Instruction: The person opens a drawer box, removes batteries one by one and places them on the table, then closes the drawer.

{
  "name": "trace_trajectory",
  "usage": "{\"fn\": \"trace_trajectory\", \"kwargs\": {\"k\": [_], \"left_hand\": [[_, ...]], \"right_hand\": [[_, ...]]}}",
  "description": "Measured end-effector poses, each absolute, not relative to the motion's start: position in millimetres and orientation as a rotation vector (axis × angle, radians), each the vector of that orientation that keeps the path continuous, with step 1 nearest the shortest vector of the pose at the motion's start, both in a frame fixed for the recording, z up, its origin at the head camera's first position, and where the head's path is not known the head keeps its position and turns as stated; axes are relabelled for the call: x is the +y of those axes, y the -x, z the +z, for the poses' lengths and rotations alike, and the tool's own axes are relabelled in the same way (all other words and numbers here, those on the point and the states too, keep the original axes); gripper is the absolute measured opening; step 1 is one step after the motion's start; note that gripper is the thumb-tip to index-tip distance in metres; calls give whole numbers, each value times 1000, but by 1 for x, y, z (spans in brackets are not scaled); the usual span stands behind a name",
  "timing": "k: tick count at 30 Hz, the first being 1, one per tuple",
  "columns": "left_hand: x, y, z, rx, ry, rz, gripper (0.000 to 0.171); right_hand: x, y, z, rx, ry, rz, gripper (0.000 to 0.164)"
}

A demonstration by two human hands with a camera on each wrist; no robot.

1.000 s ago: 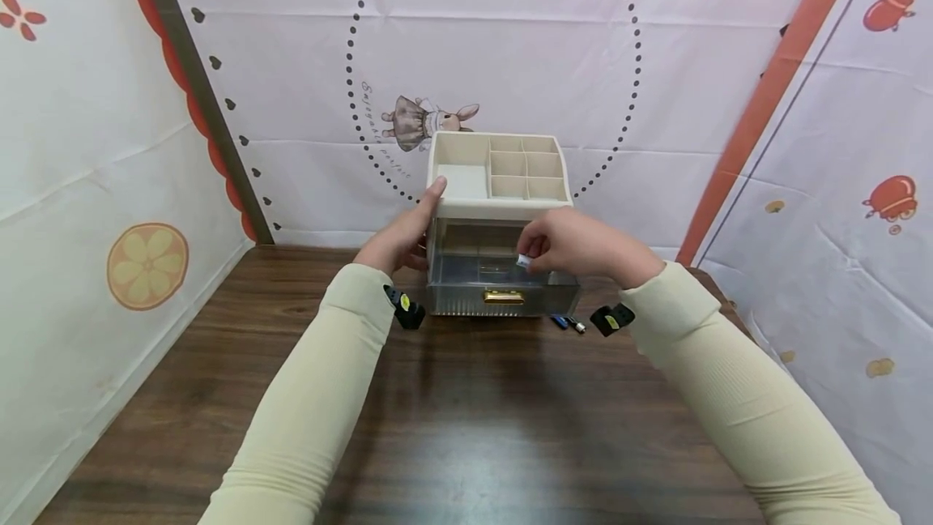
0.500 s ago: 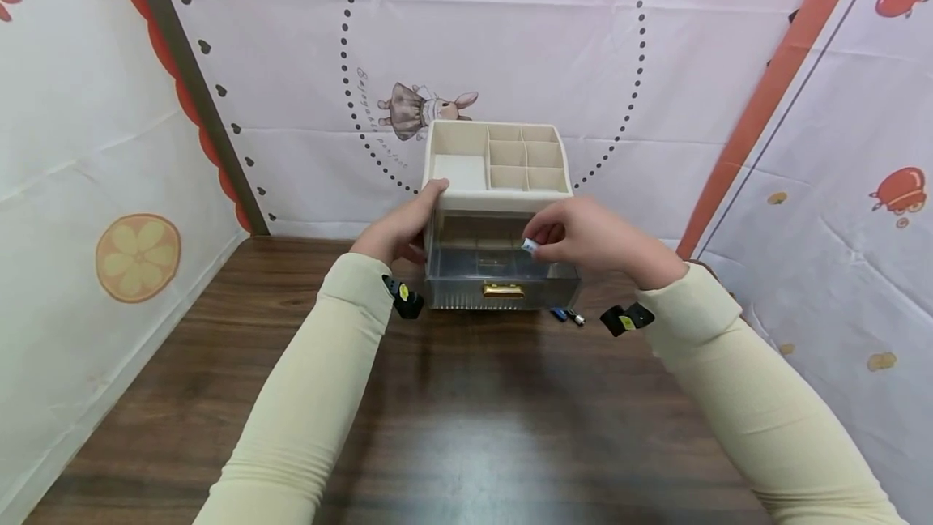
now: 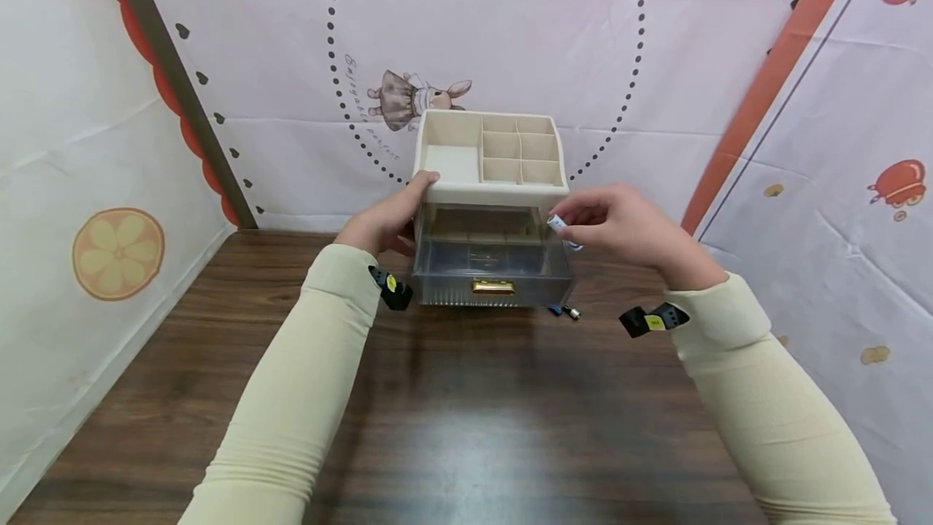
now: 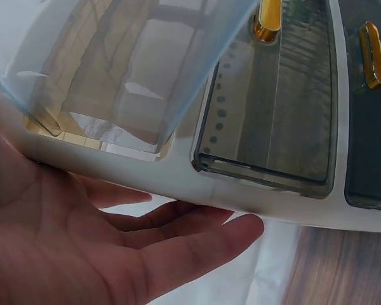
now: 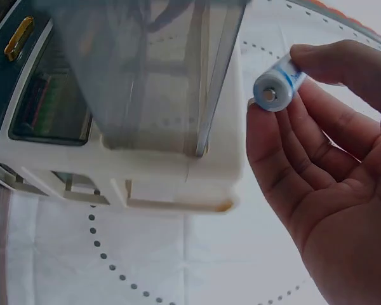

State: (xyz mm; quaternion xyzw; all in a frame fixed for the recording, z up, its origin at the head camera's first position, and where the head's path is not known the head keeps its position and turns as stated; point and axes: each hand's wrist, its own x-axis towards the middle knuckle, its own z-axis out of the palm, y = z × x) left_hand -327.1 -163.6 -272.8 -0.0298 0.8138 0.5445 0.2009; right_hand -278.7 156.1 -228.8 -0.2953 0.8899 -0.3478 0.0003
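Observation:
A cream organizer (image 3: 503, 195) with clear drawers stands at the back of the table. Its upper drawer (image 3: 440, 288), with a gold handle (image 3: 493, 288), is pulled out toward me. My left hand (image 3: 385, 219) rests against the organizer's left side, thumb on the top edge; in the left wrist view its fingers (image 4: 190, 257) lie extended along the cream frame. Between thumb and fingertips my right hand (image 3: 627, 221) pinches a small white-and-blue battery (image 5: 279, 86), just right of the drawer. One metal end of the battery faces the right wrist camera.
The organizer's top tray (image 3: 452, 160) has one large compartment and several small ones. Small blue and silver objects (image 3: 564, 311) lie on the dark wooden table (image 3: 466, 411) by its right front corner. Printed cloth (image 3: 496, 39) hangs behind and at both sides.
My right hand has moved right with the battery, from over the pulled-out drawer to beside it. The left hand keeps its place on the organizer. The head view has shifted slightly.

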Motion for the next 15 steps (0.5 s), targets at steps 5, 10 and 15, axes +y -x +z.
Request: {"fn": "trace_trajectory", "kwargs": {"k": [5,10,15], "left_hand": [[-165,328,-274,2288,81,1512,94],[-164,327,-277,2319,61,1512,98],[-164,326,-277,2346,63,1505,103]], "right_hand": [[167,279,-235,2805,822,-1194,19],[179,282,-243,2817,633,-1239,26],[190,292,-262,2840,547,-1242,29]]}}
